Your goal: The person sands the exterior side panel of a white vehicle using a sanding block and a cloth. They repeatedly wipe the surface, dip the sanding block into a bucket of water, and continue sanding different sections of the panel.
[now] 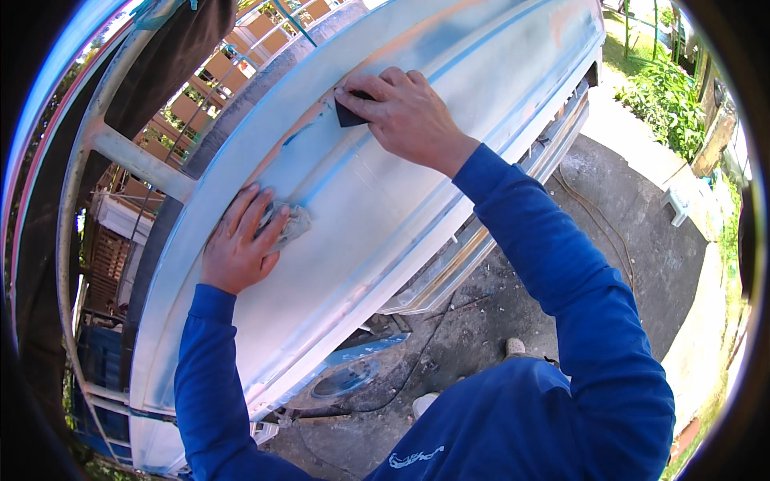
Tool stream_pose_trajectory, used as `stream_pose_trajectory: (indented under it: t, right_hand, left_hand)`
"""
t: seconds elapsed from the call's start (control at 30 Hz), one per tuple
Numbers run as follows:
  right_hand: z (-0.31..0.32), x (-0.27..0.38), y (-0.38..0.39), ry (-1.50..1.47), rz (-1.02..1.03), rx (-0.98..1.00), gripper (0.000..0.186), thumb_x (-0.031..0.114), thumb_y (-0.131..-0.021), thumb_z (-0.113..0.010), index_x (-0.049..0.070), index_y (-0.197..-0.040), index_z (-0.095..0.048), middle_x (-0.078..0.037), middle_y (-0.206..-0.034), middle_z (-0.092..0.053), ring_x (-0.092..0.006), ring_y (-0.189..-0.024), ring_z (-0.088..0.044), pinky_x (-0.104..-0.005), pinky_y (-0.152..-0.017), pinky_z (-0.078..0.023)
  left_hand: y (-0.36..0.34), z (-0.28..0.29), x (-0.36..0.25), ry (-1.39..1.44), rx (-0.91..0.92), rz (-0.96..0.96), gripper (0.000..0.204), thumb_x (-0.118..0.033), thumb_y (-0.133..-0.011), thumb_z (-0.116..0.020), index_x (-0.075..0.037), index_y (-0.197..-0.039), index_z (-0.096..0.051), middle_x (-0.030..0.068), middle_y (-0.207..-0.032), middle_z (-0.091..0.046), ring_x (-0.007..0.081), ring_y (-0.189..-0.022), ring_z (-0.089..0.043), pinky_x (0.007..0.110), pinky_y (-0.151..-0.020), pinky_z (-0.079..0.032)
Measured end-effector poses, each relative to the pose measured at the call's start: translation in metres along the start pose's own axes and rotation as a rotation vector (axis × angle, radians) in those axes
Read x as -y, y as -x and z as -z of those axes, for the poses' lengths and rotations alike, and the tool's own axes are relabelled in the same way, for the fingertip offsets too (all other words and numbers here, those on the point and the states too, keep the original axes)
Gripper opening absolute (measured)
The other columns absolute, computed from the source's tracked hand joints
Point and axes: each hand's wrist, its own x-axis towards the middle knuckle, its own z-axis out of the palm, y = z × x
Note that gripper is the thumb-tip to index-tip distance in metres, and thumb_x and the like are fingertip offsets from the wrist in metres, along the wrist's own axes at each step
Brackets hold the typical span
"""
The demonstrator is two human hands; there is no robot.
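My right hand grips a dark, flat, square-cornered piece that looks like sandpaper, pressed against a large, long panel. The panel's surface is patchy white and pale blue, with raised ridges and orange-brown streaks along its far edge. A small dark-blue mark lies just left of the dark piece. Lower down on the same panel rests my left hand, fingers bent around a crumpled, greyish, see-through cloth or sheet. Part of that crumpled piece is hidden under the fingers.
A pale metal frame curves along the panel's left side. Under its right edge are long metal strips and a blue-and-white part on the dark ground. A cable and small white stool lie to the right, near plants.
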Motion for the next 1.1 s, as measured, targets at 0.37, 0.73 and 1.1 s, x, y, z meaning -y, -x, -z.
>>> stream_pose_trajectory:
  t: [0.37, 0.73, 1.1]
  right_hand:
    - [-0.007, 0.002, 0.007, 0.026, 0.046, -0.028, 0.047, 0.011, -0.086, -0.067, 0.017, -0.133, -0.067, 0.004, -0.131, -0.055, -0.0227, -0.107, -0.054, -0.0416, -0.095, -0.047]
    - [-0.011, 0.007, 0.005, 0.010, 0.137, -0.030, 0.049, 0.011, -0.086, -0.068, 0.016, -0.135, -0.065, 0.003, -0.134, -0.055, -0.0236, -0.107, -0.054, -0.0419, -0.093, -0.046]
    - [-0.006, 0.027, -0.004, 0.012, 0.167, -0.044, 0.041, 0.015, -0.087, -0.066, 0.009, -0.127, -0.069, 0.000, -0.123, -0.058, -0.0235, -0.098, -0.054, -0.0385, -0.081, -0.046]
  left_hand:
    - [0.000, 0.000, -0.002, -0.010, 0.008, 0.039, 0.070, -0.013, -0.067, -0.080, -0.024, -0.135, -0.064, 0.0061, -0.152, -0.051, 0.0294, -0.146, -0.041, 0.047, -0.121, -0.035]
    - [-0.003, -0.001, -0.002, 0.014, -0.015, 0.046, 0.070, -0.015, -0.067, -0.081, -0.024, -0.134, -0.064, 0.0064, -0.151, -0.051, 0.0297, -0.146, -0.042, 0.047, -0.120, -0.037]
    - [-0.001, -0.002, -0.002, 0.000, 0.011, 0.045, 0.074, -0.020, -0.068, -0.087, -0.022, -0.137, -0.063, 0.0076, -0.154, -0.048, 0.0315, -0.147, -0.040, 0.047, -0.121, -0.035]
